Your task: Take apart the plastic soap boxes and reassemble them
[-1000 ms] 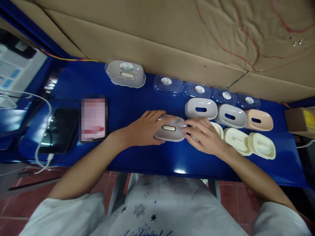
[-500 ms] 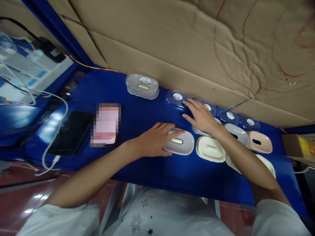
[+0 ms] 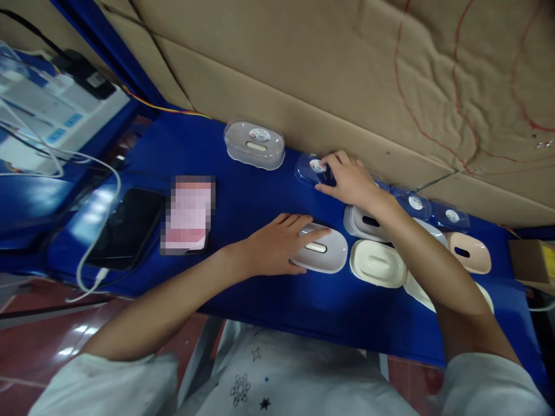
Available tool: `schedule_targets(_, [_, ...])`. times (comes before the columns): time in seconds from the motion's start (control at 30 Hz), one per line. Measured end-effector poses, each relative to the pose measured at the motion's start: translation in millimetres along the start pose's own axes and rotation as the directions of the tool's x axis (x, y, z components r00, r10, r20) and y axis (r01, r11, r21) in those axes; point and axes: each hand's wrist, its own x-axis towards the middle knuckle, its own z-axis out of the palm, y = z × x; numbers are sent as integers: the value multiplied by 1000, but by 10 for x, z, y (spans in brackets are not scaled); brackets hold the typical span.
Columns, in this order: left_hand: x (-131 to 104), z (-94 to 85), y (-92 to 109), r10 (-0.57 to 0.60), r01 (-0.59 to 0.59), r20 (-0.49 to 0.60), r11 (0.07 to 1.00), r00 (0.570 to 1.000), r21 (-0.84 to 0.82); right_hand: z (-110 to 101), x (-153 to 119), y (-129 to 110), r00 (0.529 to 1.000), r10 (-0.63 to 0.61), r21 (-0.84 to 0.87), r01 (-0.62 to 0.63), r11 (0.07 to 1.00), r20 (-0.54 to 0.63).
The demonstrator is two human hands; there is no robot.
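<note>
Dish [image 3: 333, 257] and cream insert [image 3: 316, 247] are held on the blue table [image 3: 255, 199] by the left hand [image 3: 280, 245], fingers curved around one end. Behind, a clear lid [image 3: 307, 173] is reached by the right hand [image 3: 347, 184], thumb and index finger parted at its end.

Left hand [image 3: 280, 245] on grey dish [image 3: 332, 254] at centre, right hand [image 3: 349, 182] at clear lid [image 3: 309, 169] above, cream dish [image 3: 378, 264] right of centre, phone [image 3: 188, 215] left of centre, power strip [image 3: 65, 124] upper left, carton [image 3: 529, 263] at right edge
</note>
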Motion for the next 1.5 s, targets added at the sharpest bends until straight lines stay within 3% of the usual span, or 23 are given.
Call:
schedule_targets(0.27, [9,22,-27,1,-1,-2,1000,1000,-7,84,76,-52,999,13,50,-15,999,46])
schedule_targets(0.4, [29,25,-39,4,-3,9,999,1000,-40,83,10,-94,998,53,108,-48,993,-41])
schedule_targets(0.5, [22,9,-86,-2,1,-7,997,1000,-77,31,-206,-129,979,72,158,-42,987,-188])
schedule_targets(0.63, [-27,-61,-248,-48,48,3,990,999,-133,37,-772,-264,940,70,216,4,976,-333])
schedule_targets(0.77, [-52,-126,-414,-46,48,14,976,999,-210,143,-1377,-482,944,78,261,9,965,-322])
schedule_targets(0.87, [-31,-119,-442,-2,4,7,964,1000,-266,190,-1648,-615,948,72,287,21,958,-310])
schedule_targets(1.2, [-19,-72,-367,5,-3,5,930,1000,-368,173,-1841,-832,963,2,210,57,976,-270])
schedule_targets(1.37, [-57,-122,-245,123,-85,69,910,990,-405,264,-1974,-1011,963,-21,255,92,963,-269])
schedule_targets(1.5, [-65,-148,-164,119,-73,105,928,987,-365,327,-1994,-1077,961,-27,290,110,951,-274])
